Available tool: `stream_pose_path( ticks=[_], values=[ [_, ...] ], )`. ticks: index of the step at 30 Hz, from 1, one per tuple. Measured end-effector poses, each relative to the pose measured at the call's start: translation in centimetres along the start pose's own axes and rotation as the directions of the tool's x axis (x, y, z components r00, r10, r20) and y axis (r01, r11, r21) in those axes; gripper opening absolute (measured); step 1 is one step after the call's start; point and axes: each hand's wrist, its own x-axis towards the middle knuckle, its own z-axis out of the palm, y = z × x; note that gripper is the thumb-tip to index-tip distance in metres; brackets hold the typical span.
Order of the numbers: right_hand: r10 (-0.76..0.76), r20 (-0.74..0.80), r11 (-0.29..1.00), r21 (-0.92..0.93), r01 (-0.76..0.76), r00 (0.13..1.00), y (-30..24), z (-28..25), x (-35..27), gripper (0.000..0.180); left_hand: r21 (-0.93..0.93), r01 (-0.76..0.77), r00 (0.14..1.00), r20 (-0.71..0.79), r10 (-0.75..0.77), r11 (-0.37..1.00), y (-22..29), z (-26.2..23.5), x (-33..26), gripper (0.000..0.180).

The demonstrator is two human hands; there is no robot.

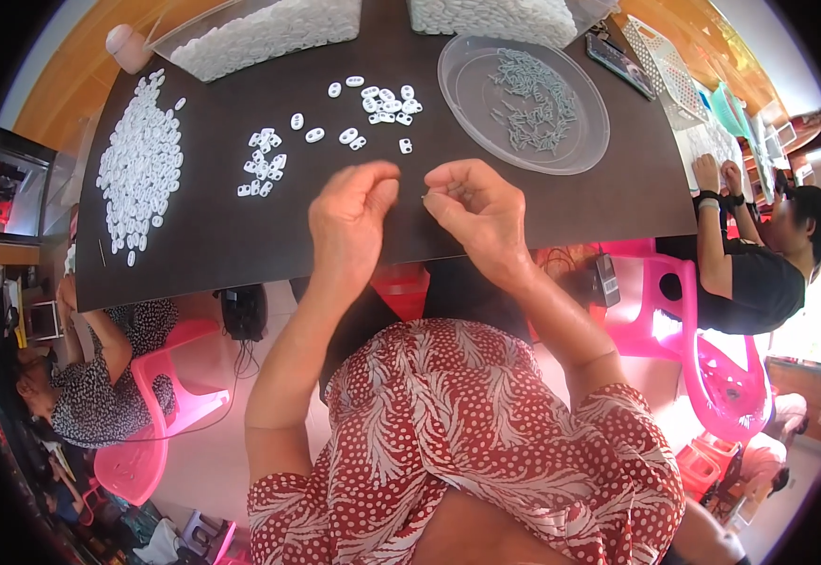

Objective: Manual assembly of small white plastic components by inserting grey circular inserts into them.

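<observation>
Both hands hover close together over the near edge of the dark table (241, 247). My left hand (354, 215) is closed, thumb against curled fingers, and what it may hold is hidden. A short gap away, my right hand (482, 209) pinches thumb to forefinger. A tiny speck shows at its fingertips, too small to name. Just beyond lie small white oval plastic pieces with holes (387, 104), some single, some bunched. Another loose cluster of white pieces (262, 168) lies left of my left hand. The round clear tray (464, 104) at the right holds many small grey screws (535, 99).
A big heap of white pieces (142, 165) covers the table's left side. Two clear bins of white parts (274, 40) stand at the back. A phone (620, 66) and a white basket (665, 71) sit far right. People (759, 254) sit at both sides.
</observation>
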Motion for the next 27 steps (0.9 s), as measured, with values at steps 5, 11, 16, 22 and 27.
stream_pose_path(
  ticks=[5,11,16,22,27],
  values=[
    [0.049,-0.02,0.999,0.011,-0.049,0.999,0.8,-1.4,-0.9,0.016,0.428,-0.393,0.919,0.142,0.369,0.814,-0.7,0.2,3.7,0.036],
    [0.059,-0.017,0.997,-0.04,-0.059,0.998,0.3,-2.1,-1.4,0.016,0.436,-0.516,0.855,0.321,0.408,0.737,-3.4,1.7,5.7,0.022],
    [0.014,-0.055,1.0,0.007,-0.014,0.998,0.8,-1.9,-1.3,0.015,0.502,-0.553,0.833,0.32,0.451,0.666,-3.5,2.4,5.2,0.018],
    [0.01,-0.041,1.0,0.012,-0.01,0.999,1.1,-1.6,-1.4,0.015,0.418,-0.587,0.803,0.408,0.434,0.693,-3.0,1.7,5.6,0.018],
    [0.026,-0.048,1.0,0.008,-0.025,0.999,1.1,-1.7,-1.5,0.014,0.481,-0.617,0.784,0.439,0.439,0.623,-2.9,2.1,5.4,0.015]
  ],
)
